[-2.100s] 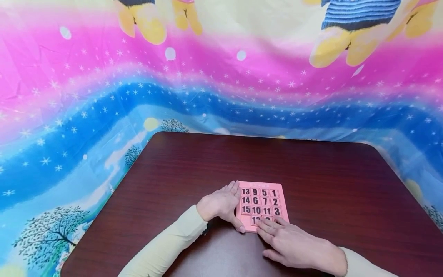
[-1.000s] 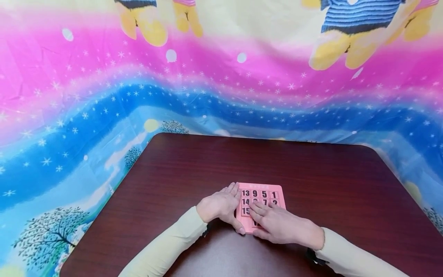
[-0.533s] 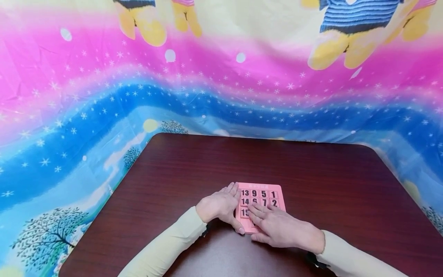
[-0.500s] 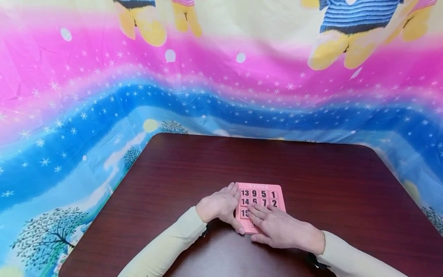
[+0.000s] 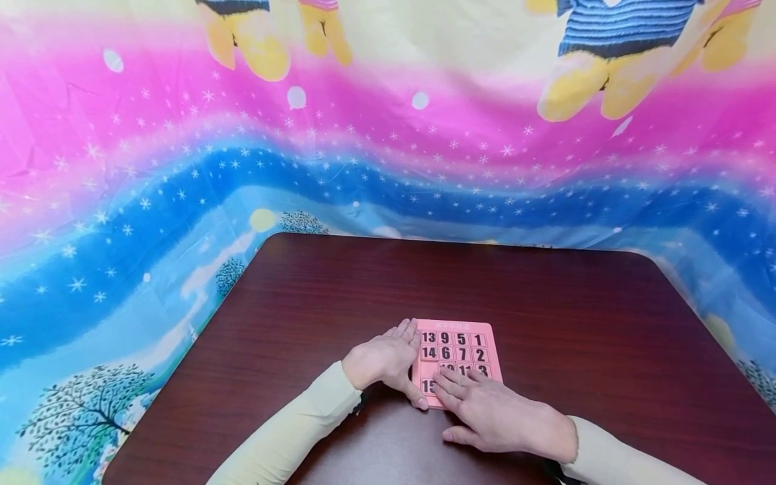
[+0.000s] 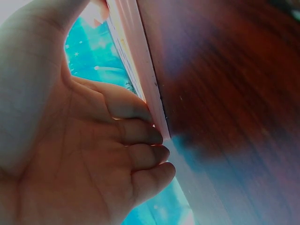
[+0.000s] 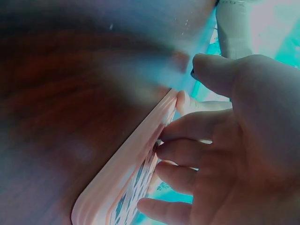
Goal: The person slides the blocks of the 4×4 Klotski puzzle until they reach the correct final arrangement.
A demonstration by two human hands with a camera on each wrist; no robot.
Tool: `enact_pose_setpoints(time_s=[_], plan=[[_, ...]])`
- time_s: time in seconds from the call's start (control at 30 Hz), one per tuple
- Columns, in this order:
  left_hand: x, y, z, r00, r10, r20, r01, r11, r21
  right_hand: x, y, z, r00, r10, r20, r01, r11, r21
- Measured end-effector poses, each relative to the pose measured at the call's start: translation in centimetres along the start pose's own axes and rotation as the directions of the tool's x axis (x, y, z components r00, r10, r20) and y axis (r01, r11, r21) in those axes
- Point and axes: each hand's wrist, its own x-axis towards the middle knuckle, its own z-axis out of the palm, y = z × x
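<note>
A pink sliding number puzzle (image 5: 496,357) lies flat on the table. My left hand (image 5: 382,357) rests along its left side, fingers at the far left corner and thumb by the near left corner. In the left wrist view the fingertips (image 6: 152,157) touch the puzzle's edge. My right hand (image 5: 500,411) lies over the near part, its extended fingertips on the tiles beside the 15 tile (image 5: 428,386). That tile sits in the bottom left place, with a gap above it, under the 14 tile (image 5: 429,353). The right hand hides most of the bottom row.
The dark red-brown table (image 5: 339,289) has rounded corners and extends around the puzzle on all sides. Behind and beside it hangs a colourful printed cloth (image 5: 388,148) with snowflakes and trees.
The 15 tile has slid down one place toward the person, so the gap moved from the bottom left to above it. The right hand went up onto the tiles, then slightly back. The left hand stayed.
</note>
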Motion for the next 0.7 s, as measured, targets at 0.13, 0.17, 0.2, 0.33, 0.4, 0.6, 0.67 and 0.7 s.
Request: enact_pose_setpoints(time_s=[0.13, 0.17, 0.2, 0.33, 0.4, 0.6, 0.67, 0.7], plan=[[0.0, 0.0, 0.0, 1.000, -0.002, -0.002, 0.002, 1.000, 0.001, 0.0, 0.1, -0.1, 1.000, -0.008, 0.006, 0.008, 1.000, 0.010], [0.0, 0.0, 0.0, 1.000, -0.001, -0.001, 0.001, 1.000, 0.000, 0.1, 0.3, -0.1, 1.000, -0.006, 0.012, 0.005, 1.000, 0.021], [0.0, 0.0, 0.0, 1.000, 0.000, 0.000, 0.000, 1.000, 0.000, 0.2, 0.5, -0.1, 1.000, 0.000, 0.018, -0.001, 0.999, 0.034], [0.0, 0.1, 0.0, 1.000, 0.002, 0.008, -0.002, 1.000, -0.010, 0.7, 1.6, -0.1, 0.999, 0.038, 0.030, -0.040, 0.996, 0.075], [0.0, 0.1, 0.0, 1.000, -0.001, 0.008, 0.001, 1.000, -0.008, 1.1, 2.2, -0.1, 0.997, 0.066, 0.033, -0.069, 0.993, 0.092], [0.0, 0.0, -0.1, 1.000, 0.003, 0.007, -0.002, 1.000, -0.002, 2.3, 3.6, -0.1, 0.992, 0.112, 0.061, -0.119, 0.985, 0.124], [0.1, 0.0, -0.1, 1.000, 0.008, 0.004, -0.008, 1.000, 0.000, 2.6, 3.8, -0.1, 0.990, 0.119, 0.073, -0.128, 0.982, 0.136], [0.1, -0.1, -0.1, 1.000, 0.009, 0.002, -0.009, 1.000, 0.002, 2.8, 3.9, -0.1, 0.989, 0.124, 0.082, -0.135, 0.980, 0.146]])
